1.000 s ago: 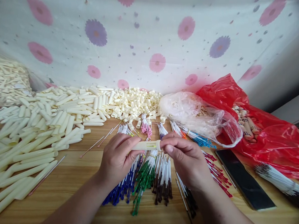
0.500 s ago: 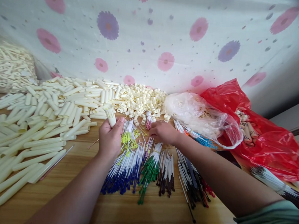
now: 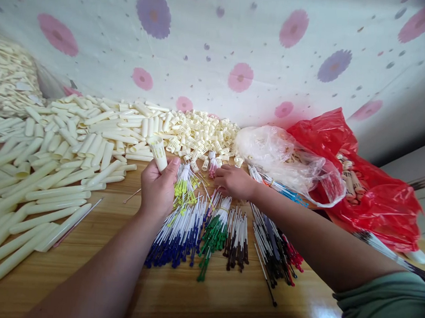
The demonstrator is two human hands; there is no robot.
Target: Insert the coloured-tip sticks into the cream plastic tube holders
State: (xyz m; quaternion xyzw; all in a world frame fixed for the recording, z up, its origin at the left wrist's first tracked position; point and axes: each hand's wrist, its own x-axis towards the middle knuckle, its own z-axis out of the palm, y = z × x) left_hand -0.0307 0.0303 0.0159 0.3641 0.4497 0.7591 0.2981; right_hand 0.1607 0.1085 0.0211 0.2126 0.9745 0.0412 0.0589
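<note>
My left hand (image 3: 156, 189) is closed round a cream plastic tube (image 3: 158, 154), held upright with its slotted, open end up. My right hand (image 3: 232, 181) is curled low over the table, beside a small bundle of pink-tipped white sticks (image 3: 212, 165). Its fingertips are hidden, so what they pinch cannot be made out. Just right of the left hand lie yellow-tipped sticks (image 3: 185, 186). Nearer me are blue-tipped sticks (image 3: 179, 238), a banded bundle of green-tipped sticks (image 3: 215, 231) and brown-tipped sticks (image 3: 236, 242).
Long cream tubes (image 3: 53, 178) cover the table's left side; short slotted cream pieces (image 3: 203, 134) are heaped behind. At right are black-tipped sticks (image 3: 273, 254), blue-tipped sticks (image 3: 287, 193), a clear bag (image 3: 271, 146) and a red bag (image 3: 383, 193). A full clear bag (image 3: 12, 79) stands far left.
The view has tilted down slightly. My left hand still holds the tube upright. My right hand stays by the pink-tipped sticks, its fingers shifted only a little.
</note>
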